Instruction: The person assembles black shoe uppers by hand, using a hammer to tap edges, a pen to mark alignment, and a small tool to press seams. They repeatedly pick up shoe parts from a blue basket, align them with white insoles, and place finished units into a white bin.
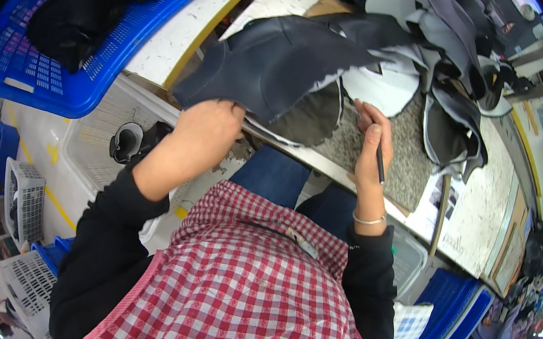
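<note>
"Where's the dark stitched piece (pixel 279 55)?"
"Upper centre of the frame, on the table (pixel 488 196); the left hand's (pixel 212 125) fingers clamp its lower edge."
"The right hand (pixel 374 141)?"
"Fingers close together, holding a dark pen (pixel 380 164)."

The dark piece (pixel 279 55) in my left grip (pixel 209 126) looks like smooth, matt leather; the slim rod (pixel 380 162) in my right grip (pixel 371 140), smooth too. To the right, the slab (pixel 408 159) resembles speckled stone. My bangle (pixel 369 221) is shiny metal, my apron (pixel 252 269) matt cloth, the far-left basket (pixel 66 102) glossy plastic.
</note>
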A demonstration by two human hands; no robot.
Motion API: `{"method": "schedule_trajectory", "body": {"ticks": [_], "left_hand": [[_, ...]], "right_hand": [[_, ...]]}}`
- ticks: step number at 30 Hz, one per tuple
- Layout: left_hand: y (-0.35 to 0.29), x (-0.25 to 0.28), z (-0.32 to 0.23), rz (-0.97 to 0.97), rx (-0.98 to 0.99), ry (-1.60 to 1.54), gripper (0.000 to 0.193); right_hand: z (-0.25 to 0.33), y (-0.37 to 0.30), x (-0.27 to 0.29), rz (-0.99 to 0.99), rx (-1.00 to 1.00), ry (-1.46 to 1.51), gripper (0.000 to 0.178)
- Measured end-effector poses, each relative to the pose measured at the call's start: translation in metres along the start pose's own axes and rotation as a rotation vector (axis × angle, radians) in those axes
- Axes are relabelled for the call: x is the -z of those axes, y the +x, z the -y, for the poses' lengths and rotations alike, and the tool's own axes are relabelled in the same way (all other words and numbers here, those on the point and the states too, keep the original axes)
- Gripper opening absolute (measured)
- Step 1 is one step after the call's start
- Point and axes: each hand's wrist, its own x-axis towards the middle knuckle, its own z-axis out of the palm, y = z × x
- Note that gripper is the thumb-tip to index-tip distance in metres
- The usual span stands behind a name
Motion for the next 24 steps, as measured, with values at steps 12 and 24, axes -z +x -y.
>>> {"method": "schedule_trajectory", "body": {"ticks": [12,24], "left_hand": [[0.076,-0.125,-0.018,-0.380,0.063,-0.392,0.029],[0.073,-0.122,-0.022,-0.432,0.076,-0.416,0.027]], "right_hand": [[-0.005,-0.013,0.006,0.103,-0.222,0.218,0.017],[-0.016,-0.011,-0.017,0.076,-0.128,-0.267,0.032]]}}
